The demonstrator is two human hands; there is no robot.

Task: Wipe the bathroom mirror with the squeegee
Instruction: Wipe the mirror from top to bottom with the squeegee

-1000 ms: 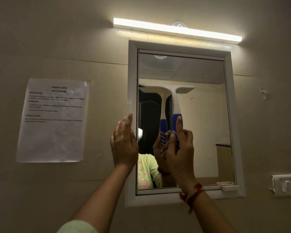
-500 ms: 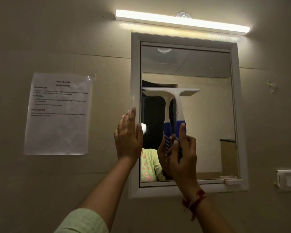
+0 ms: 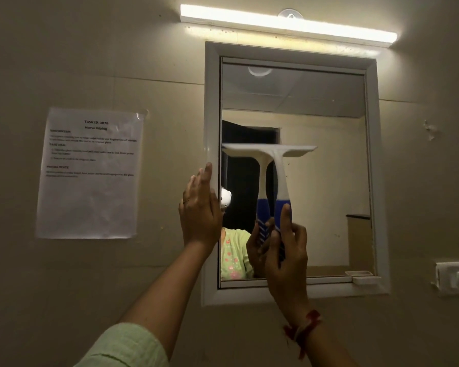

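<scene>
A white-framed bathroom mirror [image 3: 329, 115] hangs on the beige wall. A squeegee [image 3: 281, 165] with a white T-shaped head and a blue-and-white handle is pressed against the glass, its blade level at mid-height on the mirror's left half. My right hand [image 3: 286, 258] grips the blue handle from below, index finger stretched up along it. My left hand [image 3: 199, 210] lies flat, fingers extended upward, against the mirror's left frame. The glass reflects the squeegee, my hand and a light green garment.
A lit tube light [image 3: 286, 23] runs above the mirror. A printed task sheet [image 3: 90, 173] is taped to the wall at left. A small white shelf [image 3: 366, 279] sits at the mirror's lower right corner, and a white wall holder [image 3: 455, 279] is mounted at far right.
The squeegee has slid down the glass, from near the upper part of the mirror to about mid-height, with my right hand following. My left hand stays on the frame.
</scene>
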